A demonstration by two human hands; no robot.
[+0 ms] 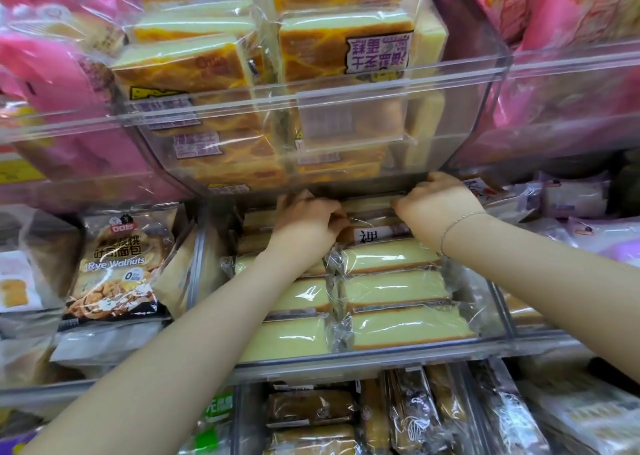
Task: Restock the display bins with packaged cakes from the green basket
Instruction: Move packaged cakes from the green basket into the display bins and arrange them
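Shop shelves hold rows of clear plastic bins full of snacks. Both hands reach deep into the middle bin (498,319), just under the top bin (460,84). The left hand (308,217) and the right hand (438,201) curl their fingers around a wrapped cake (372,227) at the back. More yellow cakes (398,288) lie in front. A walnut bread bag (117,264) sits to the left.

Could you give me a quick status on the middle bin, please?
Left hand and right hand deep at back of middle bin, fingers curled on a packaged cake. Upper bin overhangs closely. Green basket not in view.
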